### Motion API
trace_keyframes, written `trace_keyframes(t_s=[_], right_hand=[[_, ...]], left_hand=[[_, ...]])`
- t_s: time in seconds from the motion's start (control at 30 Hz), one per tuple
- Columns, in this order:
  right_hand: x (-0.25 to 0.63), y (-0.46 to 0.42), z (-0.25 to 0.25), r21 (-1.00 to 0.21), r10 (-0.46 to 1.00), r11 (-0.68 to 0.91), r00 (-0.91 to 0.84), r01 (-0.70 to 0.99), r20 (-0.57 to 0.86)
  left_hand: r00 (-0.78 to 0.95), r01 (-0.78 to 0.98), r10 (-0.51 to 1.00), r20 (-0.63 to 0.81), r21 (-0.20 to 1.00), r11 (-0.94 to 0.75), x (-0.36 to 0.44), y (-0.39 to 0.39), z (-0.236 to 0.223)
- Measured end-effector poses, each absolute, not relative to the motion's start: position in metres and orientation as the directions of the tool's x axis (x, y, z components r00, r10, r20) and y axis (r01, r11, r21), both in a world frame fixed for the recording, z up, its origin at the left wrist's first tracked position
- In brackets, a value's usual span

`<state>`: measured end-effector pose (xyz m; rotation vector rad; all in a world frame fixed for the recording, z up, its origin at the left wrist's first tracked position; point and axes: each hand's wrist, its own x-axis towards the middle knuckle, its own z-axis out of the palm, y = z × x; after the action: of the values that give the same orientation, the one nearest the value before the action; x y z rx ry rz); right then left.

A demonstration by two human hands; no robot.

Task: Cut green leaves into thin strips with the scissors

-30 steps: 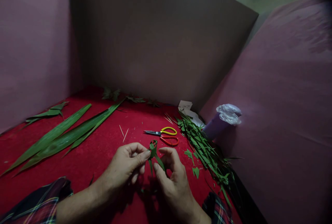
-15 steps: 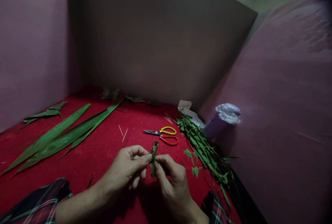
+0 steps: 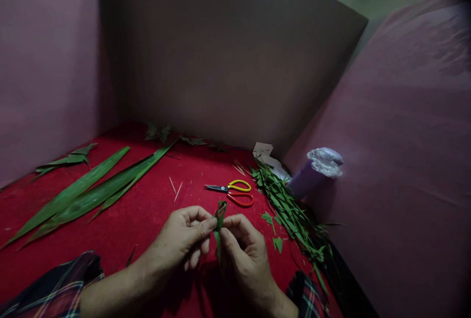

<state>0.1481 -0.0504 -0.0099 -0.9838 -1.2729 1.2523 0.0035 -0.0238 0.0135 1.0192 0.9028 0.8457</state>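
Note:
Between my two hands a folded strip of green leaf [image 3: 220, 216] stands upright, looped at its top, with a tail hanging down below the fingers. My left hand [image 3: 189, 234] pinches it from the left between thumb and fingers. From the right, my right hand [image 3: 245, 247] has thumb and forefinger pressed together at the strip's lower part; the exact contact is partly hidden by the fingertips. Just beyond the hands lie scissors [image 3: 231, 190] with one yellow and one red handle, blades pointing left. Two thin wooden sticks [image 3: 176, 189] lie to their left.
Long broad leaves [image 3: 91, 195] lie on the red cloth [image 3: 136, 215] at left. A heap of cut green strips [image 3: 290, 210] runs along the right, beside leaf scraps [image 3: 277, 244]. Behind it stands a purple roll [image 3: 311, 175] with clear plastic on top. Walls enclose the surface.
The leaf strip has turned slightly, so its top loop looks broader. My right hand's fingers have shifted a little around its lower part. The view has moved slightly.

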Motion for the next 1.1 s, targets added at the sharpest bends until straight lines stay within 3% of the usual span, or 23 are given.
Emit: trace_keyframes(t_s=[0.47, 0.67, 1.1], right_hand=[[0.154, -0.046, -0.002, -0.997, 0.989, 0.045, -0.134, -0.067, 0.054], [0.158, -0.043, 0.004, -0.983, 0.978, 0.184, 0.100, 0.009, 0.184], [0.156, -0.048, 0.003, -0.964, 0.957, 0.262, 0.113, 0.052, 0.267]], left_hand=[[0.399, -0.130, 0.888, -0.227, 0.945, 0.299, 0.004, -0.024, 0.014], [0.398, -0.075, 0.880, -0.258, 0.947, 0.312, 0.004, -0.025, 0.016], [0.391, -0.021, 0.884, -0.257, 0.958, 0.287, 0.007, -0.025, 0.013]])
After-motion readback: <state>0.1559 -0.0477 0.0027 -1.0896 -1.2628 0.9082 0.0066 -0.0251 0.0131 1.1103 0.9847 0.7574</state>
